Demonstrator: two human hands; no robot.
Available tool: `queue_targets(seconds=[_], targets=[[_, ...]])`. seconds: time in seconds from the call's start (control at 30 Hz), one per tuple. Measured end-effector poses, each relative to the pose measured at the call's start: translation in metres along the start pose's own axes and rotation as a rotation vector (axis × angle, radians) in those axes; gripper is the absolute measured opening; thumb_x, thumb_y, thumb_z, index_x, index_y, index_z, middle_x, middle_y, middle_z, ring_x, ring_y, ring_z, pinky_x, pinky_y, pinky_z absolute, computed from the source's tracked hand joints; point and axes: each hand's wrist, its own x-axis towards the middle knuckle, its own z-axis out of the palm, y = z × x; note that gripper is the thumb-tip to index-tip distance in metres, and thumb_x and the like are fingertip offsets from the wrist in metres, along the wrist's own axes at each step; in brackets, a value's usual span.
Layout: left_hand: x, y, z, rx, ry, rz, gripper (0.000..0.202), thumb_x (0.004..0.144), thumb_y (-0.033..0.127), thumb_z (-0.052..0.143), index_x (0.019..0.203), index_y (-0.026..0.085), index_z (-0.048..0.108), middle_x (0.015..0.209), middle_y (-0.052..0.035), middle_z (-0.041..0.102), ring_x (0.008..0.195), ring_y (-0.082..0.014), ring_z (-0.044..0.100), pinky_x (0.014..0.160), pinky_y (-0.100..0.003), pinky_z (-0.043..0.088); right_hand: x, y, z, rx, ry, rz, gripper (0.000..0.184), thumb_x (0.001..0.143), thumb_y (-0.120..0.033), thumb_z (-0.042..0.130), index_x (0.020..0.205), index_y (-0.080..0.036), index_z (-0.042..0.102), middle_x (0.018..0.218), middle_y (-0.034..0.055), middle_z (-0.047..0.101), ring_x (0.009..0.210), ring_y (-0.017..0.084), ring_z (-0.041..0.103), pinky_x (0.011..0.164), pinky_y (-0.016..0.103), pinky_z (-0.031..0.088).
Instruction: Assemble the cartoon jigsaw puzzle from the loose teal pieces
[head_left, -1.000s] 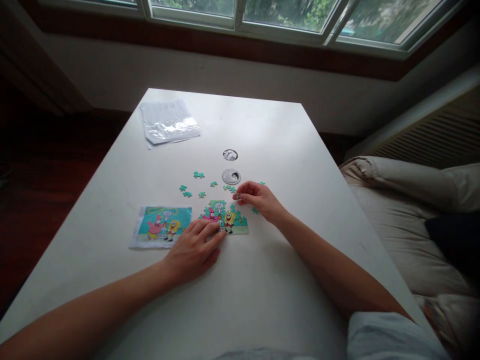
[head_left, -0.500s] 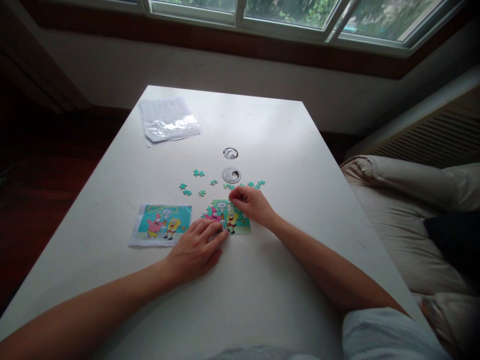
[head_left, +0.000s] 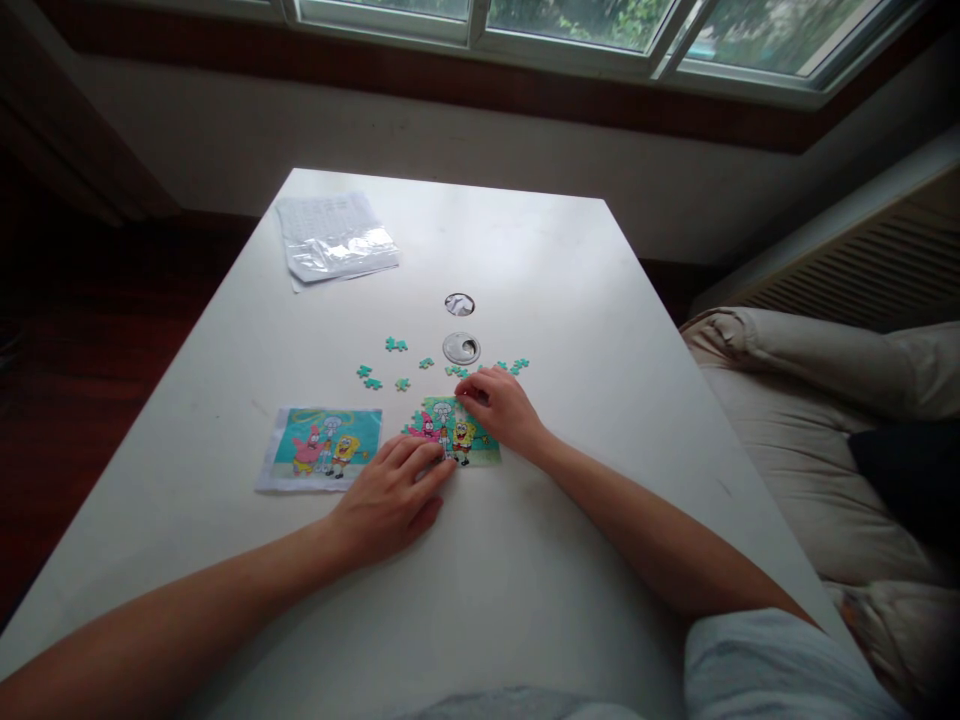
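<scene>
A partly joined cartoon jigsaw puzzle (head_left: 469,433) lies on the white table, its upper left outline uneven. My left hand (head_left: 394,488) rests flat with fingers stretched out, the tips on the puzzle's lower left part and covering it. Over the puzzle's top edge, my right hand (head_left: 500,408) pinches thumb and forefinger together on a small puzzle piece, mostly hidden by the fingers. Loose teal puzzle pieces (head_left: 369,378) are scattered beyond the puzzle, and several more lie just past my right hand. Left of the puzzle is a reference picture sheet (head_left: 322,445) with the same cartoon figures.
A clear plastic bag with papers (head_left: 337,240) lies at the table's far left. Two round fittings, a ring-shaped cover (head_left: 461,348) and a hole (head_left: 460,304), sit mid-table. A beige cushioned seat (head_left: 787,450) stands along the right edge, below a window.
My right hand has shifted very slightly at the puzzle's top edge, still pinching. My left hand stays in place. The whole view has moved a little.
</scene>
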Motion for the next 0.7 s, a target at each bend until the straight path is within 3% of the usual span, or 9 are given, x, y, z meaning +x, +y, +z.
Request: queue_targets(seconds=[0.43, 0.7], targets=[[-0.001, -0.001, -0.001, -0.007, -0.016, 0.009, 0.041, 0.094, 0.023, 0.055, 0.135, 0.018, 0.055, 0.131, -0.0138, 0.057, 0.122, -0.0303, 0.05, 0.108, -0.051, 0.044, -0.003, 0.007, -0.016, -0.031, -0.119, -0.099, 0.013, 0.089, -0.025, 0.068, 0.102, -0.024, 0.07, 0.088, 0.004, 0.063, 0.089, 0.021, 0.053, 0.083, 0.034, 0.041], [-0.001, -0.001, -0.001, -0.013, -0.015, 0.001, 0.043, 0.092, 0.022, 0.057, 0.134, 0.018, 0.056, 0.131, -0.0141, 0.057, 0.121, -0.0303, 0.051, 0.107, -0.051, 0.045, -0.004, 0.002, -0.013, -0.113, -0.119, -0.123, 0.01, 0.091, -0.031, 0.068, 0.097, -0.023, 0.071, 0.089, 0.006, 0.06, 0.091, 0.022, 0.05, 0.084, 0.035, 0.041]])
